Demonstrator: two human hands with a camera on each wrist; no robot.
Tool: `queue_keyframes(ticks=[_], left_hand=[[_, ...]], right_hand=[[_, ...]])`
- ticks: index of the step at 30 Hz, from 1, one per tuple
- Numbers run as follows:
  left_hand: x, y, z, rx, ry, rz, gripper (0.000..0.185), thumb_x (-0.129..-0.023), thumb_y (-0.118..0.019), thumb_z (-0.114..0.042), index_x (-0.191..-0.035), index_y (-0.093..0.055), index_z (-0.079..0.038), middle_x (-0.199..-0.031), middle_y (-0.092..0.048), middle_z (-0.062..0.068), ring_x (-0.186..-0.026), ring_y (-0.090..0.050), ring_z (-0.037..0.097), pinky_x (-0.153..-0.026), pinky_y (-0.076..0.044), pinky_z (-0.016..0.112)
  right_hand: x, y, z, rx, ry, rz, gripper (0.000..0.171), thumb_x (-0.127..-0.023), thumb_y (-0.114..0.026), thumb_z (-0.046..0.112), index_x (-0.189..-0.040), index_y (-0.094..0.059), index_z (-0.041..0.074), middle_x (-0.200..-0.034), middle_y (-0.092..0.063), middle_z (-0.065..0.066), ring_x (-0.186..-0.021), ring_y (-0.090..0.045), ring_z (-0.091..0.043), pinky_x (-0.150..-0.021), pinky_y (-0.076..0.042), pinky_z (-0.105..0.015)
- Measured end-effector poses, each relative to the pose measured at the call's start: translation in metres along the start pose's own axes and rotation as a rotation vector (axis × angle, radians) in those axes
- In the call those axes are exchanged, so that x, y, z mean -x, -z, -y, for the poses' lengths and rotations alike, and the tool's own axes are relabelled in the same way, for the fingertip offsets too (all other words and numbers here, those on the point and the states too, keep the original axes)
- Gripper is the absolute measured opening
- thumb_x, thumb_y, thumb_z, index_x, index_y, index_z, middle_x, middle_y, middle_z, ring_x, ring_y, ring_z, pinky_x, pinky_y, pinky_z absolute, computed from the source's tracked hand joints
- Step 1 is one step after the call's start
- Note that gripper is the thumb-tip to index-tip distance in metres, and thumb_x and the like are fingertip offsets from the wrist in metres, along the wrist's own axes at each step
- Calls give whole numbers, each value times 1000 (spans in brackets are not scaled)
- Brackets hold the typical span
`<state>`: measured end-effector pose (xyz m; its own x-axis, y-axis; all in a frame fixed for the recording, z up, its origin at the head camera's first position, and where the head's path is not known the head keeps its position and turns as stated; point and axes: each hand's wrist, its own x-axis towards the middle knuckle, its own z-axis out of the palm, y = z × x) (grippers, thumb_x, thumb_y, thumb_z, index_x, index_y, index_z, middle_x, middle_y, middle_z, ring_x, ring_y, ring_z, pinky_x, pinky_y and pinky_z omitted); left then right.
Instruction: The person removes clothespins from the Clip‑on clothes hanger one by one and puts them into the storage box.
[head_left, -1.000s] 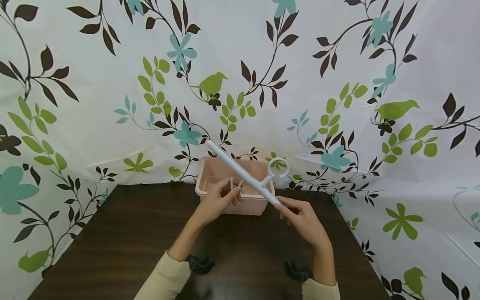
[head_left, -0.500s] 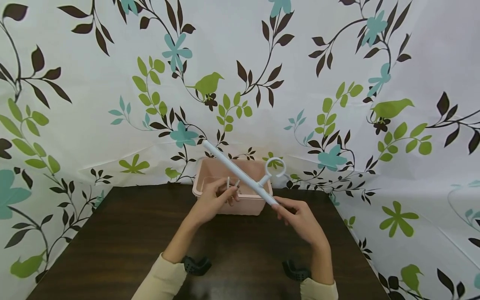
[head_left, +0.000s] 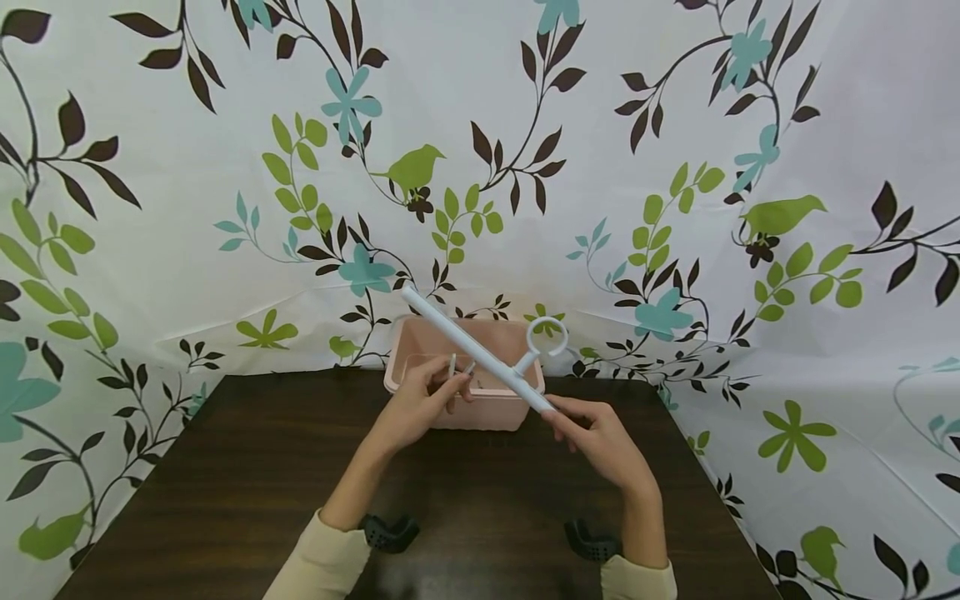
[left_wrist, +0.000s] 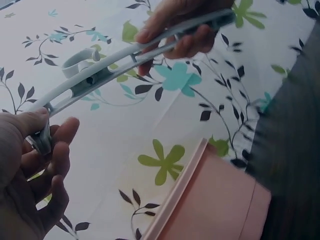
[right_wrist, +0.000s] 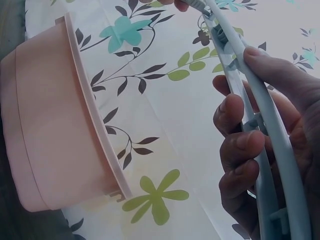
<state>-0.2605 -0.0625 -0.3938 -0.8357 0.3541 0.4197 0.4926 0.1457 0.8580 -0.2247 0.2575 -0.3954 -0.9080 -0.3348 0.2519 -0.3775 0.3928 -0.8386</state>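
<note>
A pale blue plastic clothes hanger [head_left: 480,354] with a ring-shaped hook [head_left: 547,336] slants in the air in front of the bin, its far end pointing up and left in the head view. My right hand [head_left: 592,433] grips it at the lower right. Curled fingers show around its two bars in the right wrist view. With thumb and fingers, my left hand [head_left: 423,404] pinches part of the hanger, and slim pale pieces stand up by the fingertips. Seen in the left wrist view, the hanger [left_wrist: 115,70] spans both hands, with open slots between its bars.
A pink plastic bin [head_left: 487,410] stands at the back of the dark wooden table [head_left: 465,517], right behind the hands. Behind it hangs a white cloth [head_left: 637,100] printed with leaves, flowers and birds. Black straps [head_left: 390,533] sit at both wrists.
The head view has shifted a little, so the scene sits slightly further left. The hanger's far end dips slightly. Both hands keep their hold.
</note>
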Motion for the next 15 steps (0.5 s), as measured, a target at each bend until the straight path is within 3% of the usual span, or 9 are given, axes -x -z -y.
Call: queue_keyframes(ticks=[7,11,15], left_hand=[[3,-3,-6,-217,-37,-82,13,-110,-64,-27,-101,-69,-19,-82,-70,-1,-61,-55,14,-54,-45,27],[5,-4,-11,-344,-79,-139,10,-108,-68,-22,-100,-69,-16,-80,-69,-4,-61,-51,8,-55,-43,26],[6,-3,-15,-467,-82,-177,12,-106,-71,-23,-104,-67,-13,-72,-60,-5,-60,-47,7,-56,-40,26]], right_hand=[[1,0,-1,7,-3,7,28,-109,-67,29,-134,-76,21,-82,-69,-7,-63,-57,-14,-58,-56,-32],[1,1,-1,16,12,7,28,-109,-67,29,-135,-76,22,-82,-69,-10,-62,-57,-13,-58,-56,-33],[1,1,-1,14,19,8,29,-109,-67,27,-135,-76,21,-81,-69,-11,-62,-56,-12,-58,-56,-34]])
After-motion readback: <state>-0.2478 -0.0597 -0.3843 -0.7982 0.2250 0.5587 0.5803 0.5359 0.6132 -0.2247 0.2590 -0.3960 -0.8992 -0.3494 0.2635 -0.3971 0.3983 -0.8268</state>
